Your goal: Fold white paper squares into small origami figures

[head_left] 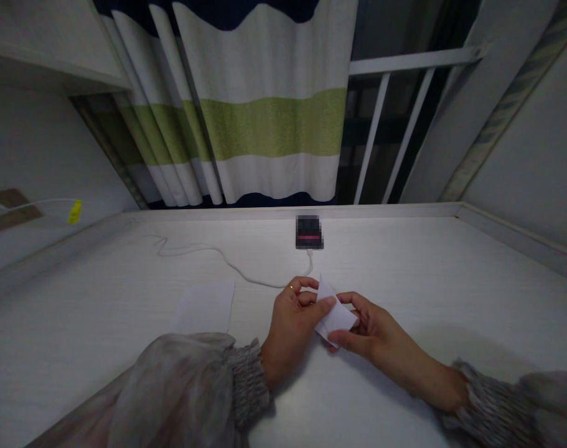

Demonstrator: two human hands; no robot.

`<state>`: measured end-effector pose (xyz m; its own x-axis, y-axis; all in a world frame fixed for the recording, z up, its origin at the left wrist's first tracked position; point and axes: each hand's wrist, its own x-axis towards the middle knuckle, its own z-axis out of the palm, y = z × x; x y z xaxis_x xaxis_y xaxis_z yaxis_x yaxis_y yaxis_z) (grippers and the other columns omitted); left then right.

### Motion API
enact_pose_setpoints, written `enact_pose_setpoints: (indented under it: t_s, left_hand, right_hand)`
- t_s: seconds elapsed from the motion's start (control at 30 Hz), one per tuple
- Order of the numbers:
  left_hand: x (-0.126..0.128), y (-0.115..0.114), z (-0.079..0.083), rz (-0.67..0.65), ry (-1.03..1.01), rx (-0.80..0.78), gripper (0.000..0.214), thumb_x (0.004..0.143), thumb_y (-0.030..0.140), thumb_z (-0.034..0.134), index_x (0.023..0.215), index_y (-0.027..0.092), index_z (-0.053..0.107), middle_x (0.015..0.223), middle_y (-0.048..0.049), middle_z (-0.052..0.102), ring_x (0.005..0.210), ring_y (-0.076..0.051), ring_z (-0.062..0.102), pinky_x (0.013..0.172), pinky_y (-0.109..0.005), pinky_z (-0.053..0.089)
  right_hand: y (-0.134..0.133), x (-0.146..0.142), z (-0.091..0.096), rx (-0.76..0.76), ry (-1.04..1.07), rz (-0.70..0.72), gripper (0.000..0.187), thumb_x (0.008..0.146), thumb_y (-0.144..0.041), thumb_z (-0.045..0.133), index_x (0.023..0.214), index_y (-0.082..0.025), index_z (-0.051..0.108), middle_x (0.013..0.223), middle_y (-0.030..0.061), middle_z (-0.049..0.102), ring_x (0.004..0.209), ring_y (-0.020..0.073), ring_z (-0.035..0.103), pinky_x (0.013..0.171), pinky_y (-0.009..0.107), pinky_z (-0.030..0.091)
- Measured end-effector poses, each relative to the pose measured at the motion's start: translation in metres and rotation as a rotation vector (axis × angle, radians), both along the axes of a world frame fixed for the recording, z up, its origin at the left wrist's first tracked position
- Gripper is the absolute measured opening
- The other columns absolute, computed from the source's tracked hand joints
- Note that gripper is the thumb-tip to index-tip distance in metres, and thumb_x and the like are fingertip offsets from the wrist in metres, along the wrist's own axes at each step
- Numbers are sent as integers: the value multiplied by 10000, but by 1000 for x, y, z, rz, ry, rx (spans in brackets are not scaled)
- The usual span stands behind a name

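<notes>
A folded piece of white paper (pixel 335 318) sits between the two hands, to the right of the left hand (pixel 290 330) and to the left of the right hand (pixel 379 330). The left hand pinches it, the thumb laid flat across its face and the fingers curled at its left edge and behind it; a thin gold-coloured ring (pixel 291 287) shows on one finger. The right hand pinches it too — thumb pressed at the lower edge, index finger at the upper right edge, the other fingers bent behind the right corner. One corner of the paper points up past the left thumb, toward the far side of the white tabletop (pixel 427 267); whether its underside touches that surface cannot be told. A flat white sheet (pixel 203 308) lies on the tabletop to the left of the left hand, just beyond the gathered grey left sleeve (pixel 190 379). Beyond the hands, near the back edge, lies a small dark device, blurred by pixelation (pixel 309 232), with a white cable (pixel 236 267) running from its near side, behind the left hand's fingers and off to the left. A striped curtain (pixel 269 124) hangs behind.
</notes>
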<state>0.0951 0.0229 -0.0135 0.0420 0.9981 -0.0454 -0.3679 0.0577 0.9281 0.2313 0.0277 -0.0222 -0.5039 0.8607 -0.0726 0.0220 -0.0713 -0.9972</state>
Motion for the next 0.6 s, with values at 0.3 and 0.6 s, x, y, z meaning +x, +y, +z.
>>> enact_pose_setpoints:
  t_s: [0.3,0.6]
  left_hand:
    - [-3,2,0,-5,52,-68,528,587,277,713,984,144,393,551,-12,638,395,-149,553,393,-236,424]
    - [-1,3,1,-39,-55,-144,326,538,248,744,761,89,566,569,-2,592,473,-81,513,482,-199,383]
  right_hand:
    - [-4,2,11,-1,-96,15,401,677,-231,624,1000,-195,387,659,-17,618,620,144,591,577,265,421]
    - [-7,3,11,25,-135,44,422,682,-191,598,1022,-206,349,713,-21,589,638,139,567,560,253,410]
